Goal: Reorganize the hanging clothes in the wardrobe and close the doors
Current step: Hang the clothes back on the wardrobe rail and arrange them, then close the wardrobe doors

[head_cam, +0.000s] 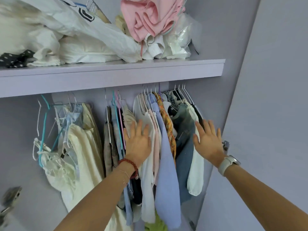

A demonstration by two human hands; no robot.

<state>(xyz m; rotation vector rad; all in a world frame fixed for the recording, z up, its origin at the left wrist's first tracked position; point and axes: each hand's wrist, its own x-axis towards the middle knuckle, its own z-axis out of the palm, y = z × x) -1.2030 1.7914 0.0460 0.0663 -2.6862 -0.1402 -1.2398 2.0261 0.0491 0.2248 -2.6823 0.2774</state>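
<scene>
1. Our left hand (pixel 138 144) lies flat, fingers straight, on the white shirt (pixel 147 172).
2. Our right hand (pixel 208 142), fingers spread, touches the jeans (pixel 184 155).
3. The clothes hang under the shelf (pixel 108 75).

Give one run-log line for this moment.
left hand: open, on white garment | right hand: open, on jeans | right door: open

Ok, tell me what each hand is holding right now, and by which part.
Nothing is held. The left hand lies flat with straight fingers against the white garment; the right hand is spread open against the denim clothes.
</scene>
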